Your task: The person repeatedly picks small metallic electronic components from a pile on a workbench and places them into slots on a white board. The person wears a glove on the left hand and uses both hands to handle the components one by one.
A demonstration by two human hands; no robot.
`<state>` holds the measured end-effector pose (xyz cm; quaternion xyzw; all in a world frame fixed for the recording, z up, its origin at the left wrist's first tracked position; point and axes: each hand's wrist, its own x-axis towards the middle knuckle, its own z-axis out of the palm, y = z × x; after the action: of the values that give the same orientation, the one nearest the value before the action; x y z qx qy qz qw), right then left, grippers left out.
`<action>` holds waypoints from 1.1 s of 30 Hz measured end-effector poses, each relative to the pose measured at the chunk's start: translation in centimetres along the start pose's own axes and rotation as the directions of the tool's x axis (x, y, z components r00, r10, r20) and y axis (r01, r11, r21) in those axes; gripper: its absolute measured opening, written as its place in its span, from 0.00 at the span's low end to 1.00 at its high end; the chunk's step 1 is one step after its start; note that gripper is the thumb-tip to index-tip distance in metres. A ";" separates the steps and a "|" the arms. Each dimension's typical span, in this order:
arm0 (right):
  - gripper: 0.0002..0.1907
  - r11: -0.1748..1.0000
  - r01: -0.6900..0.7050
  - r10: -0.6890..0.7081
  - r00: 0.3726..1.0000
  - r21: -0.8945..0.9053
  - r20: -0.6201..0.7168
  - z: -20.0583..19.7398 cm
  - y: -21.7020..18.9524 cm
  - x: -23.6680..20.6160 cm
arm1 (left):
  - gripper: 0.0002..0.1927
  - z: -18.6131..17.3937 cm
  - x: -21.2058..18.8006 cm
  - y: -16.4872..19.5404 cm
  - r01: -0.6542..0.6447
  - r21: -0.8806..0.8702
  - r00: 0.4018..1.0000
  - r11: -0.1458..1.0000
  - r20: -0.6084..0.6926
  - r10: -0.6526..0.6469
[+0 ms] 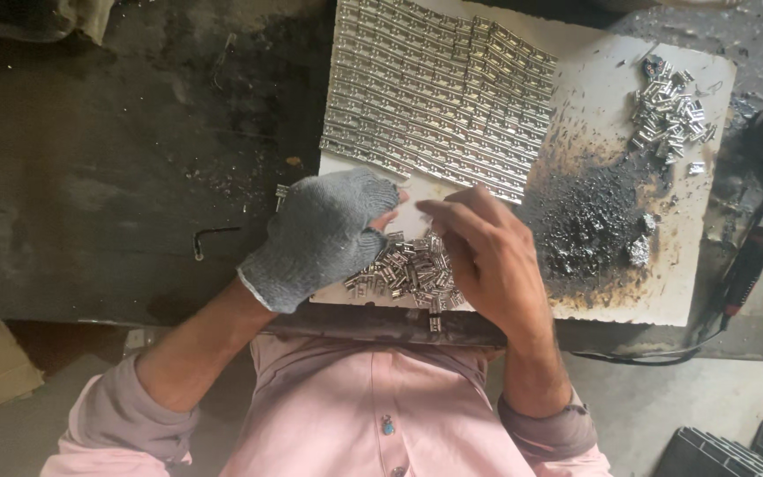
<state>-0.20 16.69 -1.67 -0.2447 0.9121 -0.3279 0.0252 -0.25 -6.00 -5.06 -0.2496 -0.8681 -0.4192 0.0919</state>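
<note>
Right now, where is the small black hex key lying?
In the head view, the black hex key lies on the dark table, to the left of the white board and just beyond the gloved left hand, not touching it.

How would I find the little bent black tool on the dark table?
Start at the white board, then go left past the gloved left hand onto the dark worktable. The L-shaped hex key lies alone there, black and thin, unlike the shiny metal pieces.
</note>
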 end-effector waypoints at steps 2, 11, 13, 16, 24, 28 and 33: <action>0.10 0.994 -0.042 0.033 0.996 -0.100 -0.085 0.4 0.2 -0.1 | 0.11 0.5 -0.1 -0.1 0.060 0.035 0.998 0.998 0.027 -0.061; 0.07 0.986 0.049 -0.082 0.974 -0.158 -0.211 0.9 1.8 -1.1 | 0.12 0.0 -0.5 -0.4 -0.016 0.039 1.000 0.999 0.013 0.015; 0.10 0.983 0.026 -0.059 0.982 -0.183 -0.180 1.0 2.0 -1.0 | 0.11 -0.2 -0.3 -0.4 -0.060 0.078 0.997 0.995 0.053 0.056; 0.11 0.983 0.019 -0.051 0.983 -0.181 -0.175 1.0 1.9 -0.9 | 0.10 -0.1 0.4 -0.3 -0.070 0.137 0.993 0.988 0.101 0.056; 0.09 0.998 -0.022 0.009 0.973 -0.055 -0.230 1.8 1.4 -0.1 | 0.15 2.1 2.2 -0.3 0.009 0.117 0.994 0.993 0.105 -0.021; 0.10 0.992 -0.114 0.099 0.969 -0.053 -0.228 2.0 1.3 0.0 | 0.10 2.2 2.0 -0.7 0.001 0.101 0.998 0.995 0.063 -0.007; 0.12 0.994 -0.096 0.083 0.968 -0.045 -0.236 2.4 1.5 0.7 | 0.12 3.1 2.0 -0.5 0.062 0.157 0.998 0.986 0.013 -0.065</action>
<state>-0.98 15.93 -4.33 -0.1638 0.9276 -0.3273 -0.0743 -2.06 -3.15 -6.60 -0.2177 -0.9066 -0.3501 0.0898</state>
